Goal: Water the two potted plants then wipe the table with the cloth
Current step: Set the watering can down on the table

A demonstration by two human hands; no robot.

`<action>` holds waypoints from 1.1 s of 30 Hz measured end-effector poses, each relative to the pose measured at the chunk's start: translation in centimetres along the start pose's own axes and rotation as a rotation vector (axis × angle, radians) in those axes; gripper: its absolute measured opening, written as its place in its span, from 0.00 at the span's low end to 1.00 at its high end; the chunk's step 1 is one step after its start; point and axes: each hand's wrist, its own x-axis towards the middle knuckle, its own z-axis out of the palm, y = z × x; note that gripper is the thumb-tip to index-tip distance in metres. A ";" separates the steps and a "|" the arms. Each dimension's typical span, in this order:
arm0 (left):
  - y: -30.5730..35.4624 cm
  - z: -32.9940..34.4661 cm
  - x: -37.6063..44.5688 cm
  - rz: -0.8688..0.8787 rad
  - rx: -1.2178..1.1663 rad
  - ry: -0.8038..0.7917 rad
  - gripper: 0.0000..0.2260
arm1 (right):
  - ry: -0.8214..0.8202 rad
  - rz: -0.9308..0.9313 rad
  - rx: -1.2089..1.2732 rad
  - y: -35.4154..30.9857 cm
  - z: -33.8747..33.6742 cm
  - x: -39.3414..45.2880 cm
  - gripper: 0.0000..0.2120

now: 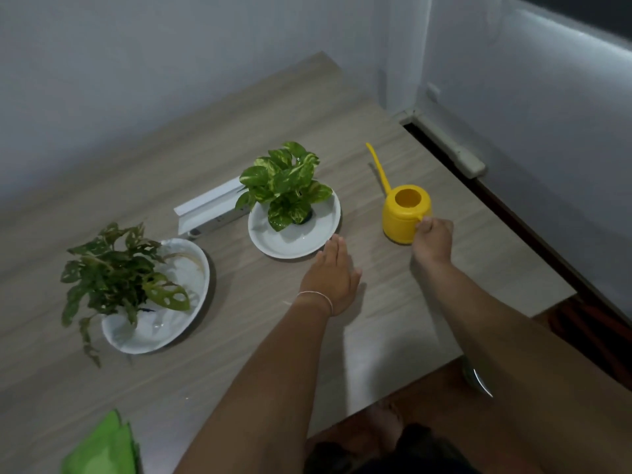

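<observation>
A yellow watering can (403, 213) with a long thin spout stands upright on the wooden table (239, 336) at the right. My right hand (432, 239) is closed around its handle. My left hand (330, 271) lies flat and open on the table, fingertips just short of a white saucer (294, 248). That saucer holds a variegated leafy plant (285, 186). A second plant (116, 278) with holed leaves sits in a white saucer (164, 333) at the left, with water pooled in it. A green cloth (102, 446) lies folded at the table's near left edge.
A white power strip (208, 210) lies behind and between the two plants. White walls close in behind the table. A gap and a white rail (455, 148) run along the table's right edge. A chair's metal leg (478, 378) shows below the table's near edge.
</observation>
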 end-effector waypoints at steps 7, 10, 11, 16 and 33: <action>-0.7 1.3 -0.3 -0.025 -0.015 -0.035 0.31 | -0.004 0.005 0.019 0.7 0.0 0.2 0.21; -0.9 1.5 -0.8 -0.025 -0.017 -0.069 0.31 | -0.003 -0.003 0.035 0.8 -0.1 0.2 0.21; -1.0 1.7 -1.0 -0.028 -0.018 -0.078 0.31 | -0.003 -0.007 0.027 0.9 -0.1 0.2 0.21; -1.3 2.1 -1.6 -0.046 0.011 -0.068 0.31 | 0.151 -0.082 -0.149 1.4 -0.4 -1.1 0.24; -5.5 0.1 -6.5 -0.391 0.120 0.308 0.37 | -0.146 -0.794 -0.603 -2.4 6.8 -10.7 0.42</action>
